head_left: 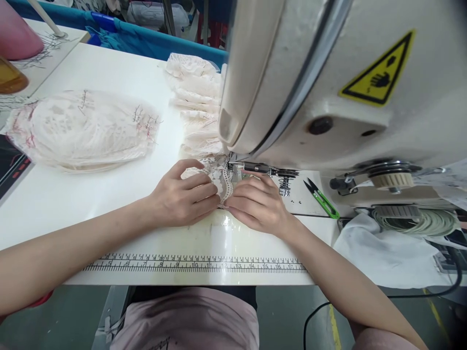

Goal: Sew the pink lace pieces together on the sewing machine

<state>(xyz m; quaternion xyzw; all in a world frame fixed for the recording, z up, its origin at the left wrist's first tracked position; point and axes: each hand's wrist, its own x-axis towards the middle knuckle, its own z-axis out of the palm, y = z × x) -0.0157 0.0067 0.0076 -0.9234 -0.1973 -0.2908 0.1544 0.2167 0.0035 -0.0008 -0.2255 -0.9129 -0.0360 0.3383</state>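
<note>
Cream lace fabric (221,177) runs under the needle area of a sewing machine (270,92), and its gathered length (199,104) lies behind on the table. My left hand (188,194) rests at the left of the lace near the presser foot, its fingers curled and closed on the fabric. On the other side, my right hand (257,201) has its fingers bent together at the lace's right edge, pinching it close to the front. Both hands are just in front of the machine head. The fingertips are partly hidden by the fabric and the machine.
Another gathered lace piece (87,129) with loose dark and red threads lies at the left. Green thread snips (321,198) lie right of the needle area. A printed ruler (197,264) runs along the front edge. White cloth (386,257) and a coiled pale cord (419,221) sit at the right.
</note>
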